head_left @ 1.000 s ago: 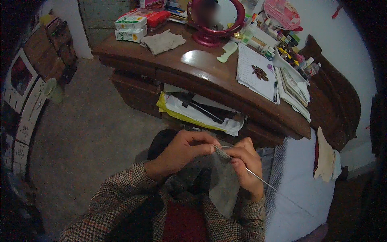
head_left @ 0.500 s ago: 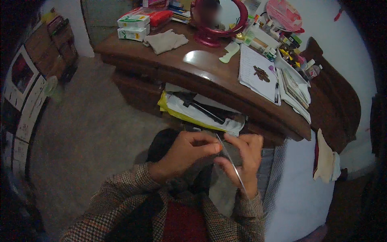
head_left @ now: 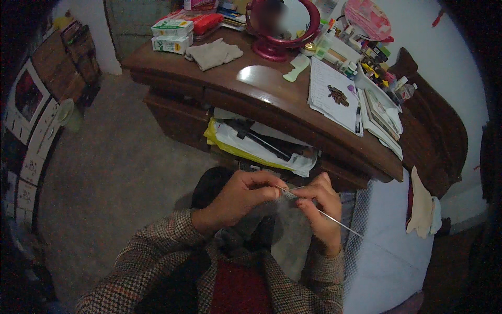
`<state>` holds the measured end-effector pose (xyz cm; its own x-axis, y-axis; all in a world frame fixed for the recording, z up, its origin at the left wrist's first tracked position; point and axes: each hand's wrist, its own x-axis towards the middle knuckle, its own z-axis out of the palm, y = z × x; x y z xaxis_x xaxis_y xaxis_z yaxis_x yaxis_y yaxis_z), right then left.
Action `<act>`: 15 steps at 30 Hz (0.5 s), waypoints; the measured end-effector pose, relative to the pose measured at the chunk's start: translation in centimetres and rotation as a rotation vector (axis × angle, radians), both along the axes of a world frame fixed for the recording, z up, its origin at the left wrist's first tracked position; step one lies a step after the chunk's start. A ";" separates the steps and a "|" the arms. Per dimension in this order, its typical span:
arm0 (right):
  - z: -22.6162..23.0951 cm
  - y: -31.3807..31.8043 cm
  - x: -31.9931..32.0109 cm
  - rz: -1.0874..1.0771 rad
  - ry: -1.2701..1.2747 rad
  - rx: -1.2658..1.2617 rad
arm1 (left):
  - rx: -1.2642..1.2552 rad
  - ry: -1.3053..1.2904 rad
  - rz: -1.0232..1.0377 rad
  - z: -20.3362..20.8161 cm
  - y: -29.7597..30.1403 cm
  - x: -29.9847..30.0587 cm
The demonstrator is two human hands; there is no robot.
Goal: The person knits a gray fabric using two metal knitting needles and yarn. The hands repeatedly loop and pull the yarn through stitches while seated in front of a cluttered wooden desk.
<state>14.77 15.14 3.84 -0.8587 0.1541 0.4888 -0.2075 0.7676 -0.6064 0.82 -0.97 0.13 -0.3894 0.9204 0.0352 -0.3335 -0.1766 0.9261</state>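
In front of my lap, my two hands meet at the fingertips. My left hand [head_left: 235, 201] pinches the edge of a small grey piece that looks like knitting [head_left: 289, 195], its detail too small to make out. My right hand [head_left: 320, 209] is closed around a thin pale knitting needle [head_left: 342, 225]. One end of the needle reaches the grey piece between the fingers. The other slants down to the right, past my wrist and over the bed. My left fingers hide part of the grey piece.
Ahead stands a brown dresser [head_left: 219, 83] with a red-framed mirror [head_left: 271, 51], white-green boxes [head_left: 171, 44], a beige cloth [head_left: 213, 54] and papers [head_left: 329, 112]. A yellow-edged white bag [head_left: 230, 144] lies in its open compartment. A pale bed [head_left: 389, 256] is at my right.
My right hand has swung the needle from steep to flatter, its free end going out to the right. The right fingers have closed in beside my left fingertips. My left hand has barely moved.
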 end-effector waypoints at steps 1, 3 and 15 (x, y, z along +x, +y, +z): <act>-0.4 -0.4 -0.1 -0.027 0.012 0.004 | 0.028 -0.039 -0.007 -0.3 0.1 0.1; -0.5 -1.2 -0.4 -0.087 0.039 0.132 | 0.018 -0.161 0.005 -0.4 0.3 0.3; -0.3 -1.9 -1.0 -0.154 0.181 0.382 | -0.101 -0.035 0.000 0.4 0.0 -0.5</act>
<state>13.76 13.20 3.58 -0.7353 0.0528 0.6757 -0.1498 0.9596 -0.2380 0.31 -0.98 0.56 -0.3885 0.9187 -0.0715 -0.3661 -0.0827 0.9269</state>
